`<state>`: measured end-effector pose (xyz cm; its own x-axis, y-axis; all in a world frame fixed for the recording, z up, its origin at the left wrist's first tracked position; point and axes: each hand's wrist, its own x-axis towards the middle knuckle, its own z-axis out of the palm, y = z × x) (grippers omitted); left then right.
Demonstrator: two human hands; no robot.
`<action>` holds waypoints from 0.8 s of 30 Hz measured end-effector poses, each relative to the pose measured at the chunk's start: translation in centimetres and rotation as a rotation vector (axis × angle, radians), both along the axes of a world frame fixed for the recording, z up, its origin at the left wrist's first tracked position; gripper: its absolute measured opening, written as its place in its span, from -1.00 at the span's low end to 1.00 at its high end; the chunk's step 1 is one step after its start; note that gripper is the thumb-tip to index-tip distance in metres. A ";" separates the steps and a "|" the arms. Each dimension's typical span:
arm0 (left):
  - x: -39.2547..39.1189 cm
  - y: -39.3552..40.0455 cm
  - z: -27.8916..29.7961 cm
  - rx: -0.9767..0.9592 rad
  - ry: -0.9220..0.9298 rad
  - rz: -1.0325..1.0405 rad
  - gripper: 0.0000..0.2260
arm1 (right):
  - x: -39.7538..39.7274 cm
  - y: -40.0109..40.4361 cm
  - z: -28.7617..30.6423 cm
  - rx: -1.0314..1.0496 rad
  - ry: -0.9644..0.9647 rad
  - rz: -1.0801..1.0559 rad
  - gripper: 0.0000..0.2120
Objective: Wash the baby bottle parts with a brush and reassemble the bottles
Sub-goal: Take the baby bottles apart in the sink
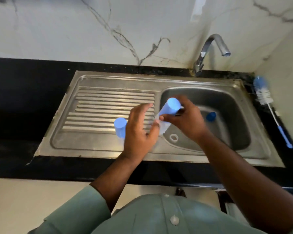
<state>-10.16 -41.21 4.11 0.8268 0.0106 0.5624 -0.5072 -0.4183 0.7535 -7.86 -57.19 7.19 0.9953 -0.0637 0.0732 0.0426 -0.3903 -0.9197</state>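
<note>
1. My right hand [184, 119] grips a blue-capped bottle [169, 109], tilted over the edge of the sink [235, 115]; my left hand [139, 130] is released, fingers straight, beside its clear body.
2. A second bottle [120, 127] stands on the drainboard; a blue cap [211, 116] lies in the basin; the brush [267, 105] lies on the tabletop.
3. Risk, as I judge it: a one-handed hold could let the bottle slip into the basin.
4. The brush label is too blurred to read.

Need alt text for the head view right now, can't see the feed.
Right hand grips a blue-capped baby bottle over the steel sink, open left hand beside it. Another bottle stands on the drainboard; the brush lies on the counter.
</note>
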 end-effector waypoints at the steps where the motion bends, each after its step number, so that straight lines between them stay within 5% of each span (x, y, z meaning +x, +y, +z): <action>1: 0.3 -1.2 0.1 0.002 0.094 -0.064 -0.50 | -0.1 -0.8 1.3 -0.040 -0.032 -0.025 -0.49; 4: 1.6 -4.9 0.7 -0.053 0.295 -0.144 -0.34 | -0.3 -2.9 3.8 -0.064 -0.052 -0.054 -0.51; 11: 5.4 -12.3 0.4 -0.200 0.462 -0.415 -0.56 | 1.2 -10.8 3.8 -0.101 -0.009 -0.012 -0.54; 16: 8.0 -16.9 -3.0 -0.120 0.686 -0.540 -0.55 | 3.7 -20.3 4.6 0.238 -0.112 -0.101 -0.62; 24: 9.7 -24.0 -8.4 -0.145 0.667 -0.353 -0.65 | 9.6 -30.3 -8.6 -0.356 0.056 0.052 -0.51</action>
